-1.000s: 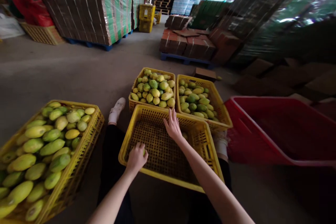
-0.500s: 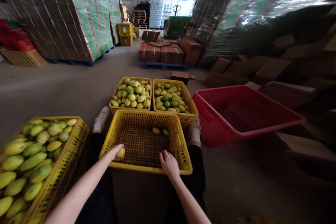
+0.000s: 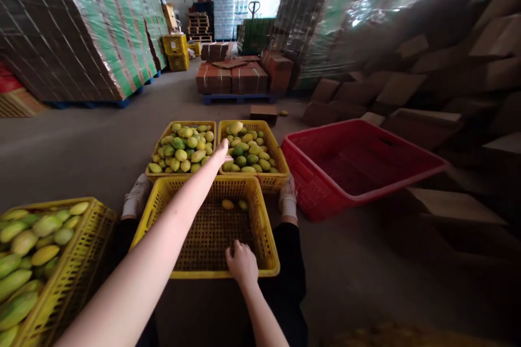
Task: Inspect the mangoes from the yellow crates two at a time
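My left hand (image 3: 223, 153) is stretched over the near left part of the back right yellow crate (image 3: 283, 165), thumb up and fingers extended, holding nothing. Just beyond it a pale yellow mango-like fruit (image 3: 235, 128) shows above the others; whether it rests on them or is in the air I cannot tell. My right hand (image 3: 243, 265) hangs over the near rim of the front yellow crate (image 3: 271, 260), fingers loosely bent, thumb apart, no fruit visible in it. Inside that crate lie a yellow fruit (image 3: 227, 204) and a greener one (image 3: 243, 205).
A back left crate (image 3: 151, 165) heaped with fruit adjoins the right one. Another full yellow crate (image 3: 81, 249) stands at the left. An angled red crate (image 3: 313, 190) is on the right, near cardboard boxes (image 3: 399, 89). Strapped cardboard (image 3: 232, 78) lies on a blue pallet behind.
My left hand has moved from the front crate, where it held a fruit, forward to the back right crate and released the fruit. The view has shifted; my right hand stays by the near rim.
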A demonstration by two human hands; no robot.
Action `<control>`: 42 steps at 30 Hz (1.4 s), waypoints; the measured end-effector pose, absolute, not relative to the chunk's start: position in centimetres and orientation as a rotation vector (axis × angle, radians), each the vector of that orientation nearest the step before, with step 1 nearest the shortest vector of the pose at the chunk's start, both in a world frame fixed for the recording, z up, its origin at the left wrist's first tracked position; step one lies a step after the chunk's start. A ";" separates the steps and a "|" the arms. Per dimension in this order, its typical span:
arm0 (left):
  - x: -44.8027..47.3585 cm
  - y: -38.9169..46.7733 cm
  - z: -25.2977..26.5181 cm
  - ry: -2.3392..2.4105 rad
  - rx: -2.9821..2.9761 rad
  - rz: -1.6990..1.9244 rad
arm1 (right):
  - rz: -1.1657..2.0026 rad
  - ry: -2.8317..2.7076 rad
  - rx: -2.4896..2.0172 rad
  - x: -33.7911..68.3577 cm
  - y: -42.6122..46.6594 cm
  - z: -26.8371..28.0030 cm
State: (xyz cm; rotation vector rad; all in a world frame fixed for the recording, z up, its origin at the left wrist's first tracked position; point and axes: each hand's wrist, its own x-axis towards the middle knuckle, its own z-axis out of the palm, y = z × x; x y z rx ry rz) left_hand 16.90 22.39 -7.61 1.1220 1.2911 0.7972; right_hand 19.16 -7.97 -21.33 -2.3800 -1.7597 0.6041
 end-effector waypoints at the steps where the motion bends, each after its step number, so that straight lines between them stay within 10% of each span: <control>1: 16.8 21.6 -8.8 1.330 1.127 0.715 | 0.607 -1.752 -2.381 19.2 -8.0 -21.3; 18: 3.4 6.8 -26.8 1.601 1.684 -0.527 | 0.676 -1.689 -2.439 18.8 -8.1 -21.4; 42: 11.5 10.7 -33.6 1.367 2.238 -0.158 | 0.842 -1.690 -2.554 19.0 -8.1 -21.2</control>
